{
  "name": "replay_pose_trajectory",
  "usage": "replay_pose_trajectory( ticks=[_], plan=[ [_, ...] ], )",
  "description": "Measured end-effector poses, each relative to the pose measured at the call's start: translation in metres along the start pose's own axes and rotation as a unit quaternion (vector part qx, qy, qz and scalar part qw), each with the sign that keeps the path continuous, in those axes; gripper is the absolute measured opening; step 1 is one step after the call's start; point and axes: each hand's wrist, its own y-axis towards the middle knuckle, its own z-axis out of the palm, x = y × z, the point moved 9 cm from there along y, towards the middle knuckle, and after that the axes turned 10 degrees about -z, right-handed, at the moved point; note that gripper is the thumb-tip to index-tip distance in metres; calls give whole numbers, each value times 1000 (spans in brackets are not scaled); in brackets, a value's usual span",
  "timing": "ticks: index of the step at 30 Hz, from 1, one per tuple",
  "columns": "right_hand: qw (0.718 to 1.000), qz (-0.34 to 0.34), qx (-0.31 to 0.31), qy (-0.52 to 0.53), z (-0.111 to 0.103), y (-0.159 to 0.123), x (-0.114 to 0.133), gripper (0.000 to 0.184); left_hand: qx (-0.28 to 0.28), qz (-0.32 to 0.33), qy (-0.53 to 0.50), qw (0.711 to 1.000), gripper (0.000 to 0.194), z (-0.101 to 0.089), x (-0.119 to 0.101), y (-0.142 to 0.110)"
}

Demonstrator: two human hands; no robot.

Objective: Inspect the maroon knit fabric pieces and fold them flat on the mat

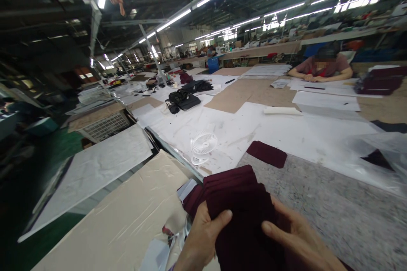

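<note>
A thick stack of dark maroon fabric pieces (244,216) is held up close in front of me. My left hand (203,228) grips its left side, thumb lying on top. On the right side my right hand (292,228) is closed around the edge, its thumb also on the upper face; the fingers beneath are partly hidden. Behind my left hand more maroon folded pieces (192,199) with a pale grey-white part rest at the table edge. One flat maroon piece (267,153) lies apart on the grey mottled surface (321,203) beyond the stack.
A small white fan (204,144) stands near the table edge. Dark folded cloth (184,100) lies farther back on the white paper (229,123). Across the table a person (321,63) leans on the surface beside a maroon pile (378,80). A cream-covered surface (127,216) is at left.
</note>
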Motion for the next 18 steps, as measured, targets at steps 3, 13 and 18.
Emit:
replay_pose_trajectory(
  ticks=[3, 13, 18],
  plan=[
    [991, -63, -68, -98, -13, -1, -2, 35, -3, 1, -13, 1000, 31, -3, 5, 5],
    [875, -263, -95, -396, -14, -16, 22, 13, -37, -43, -119, 991, 47, -3, 40, 23],
    [888, -177, -75, -418, -25, -14, 11, 11, -73, -187, -156, 967, 55, -28, 92, 30]
  ],
)
